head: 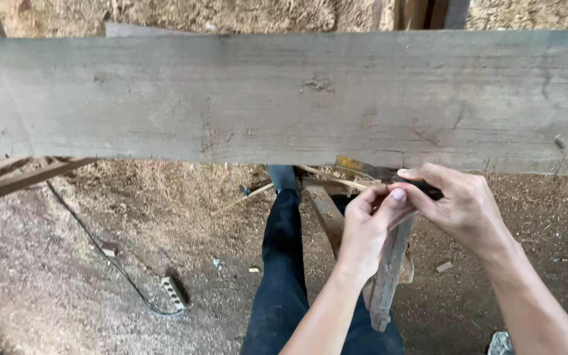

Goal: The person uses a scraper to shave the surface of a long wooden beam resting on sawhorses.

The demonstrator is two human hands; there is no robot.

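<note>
Hands meet at lower right, just under the grey plank (pixel 284 98) — right hand (pixel 461 210) fingers clamped on a small dark tool (pixel 422 187), left hand (pixel 366 230) fingers pinched together at its tip, seemingly to steady it.

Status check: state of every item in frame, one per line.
wooden plank: lying flat across the frame, weathered, bare on top.
left hand: fingertips pinched at the dark object just under the plank's near edge.
right hand: closed around a small dark object.
power strip: on the sawdust floor, cable attached.
sawhorse leg: upright beneath the plank, worn.
</note>
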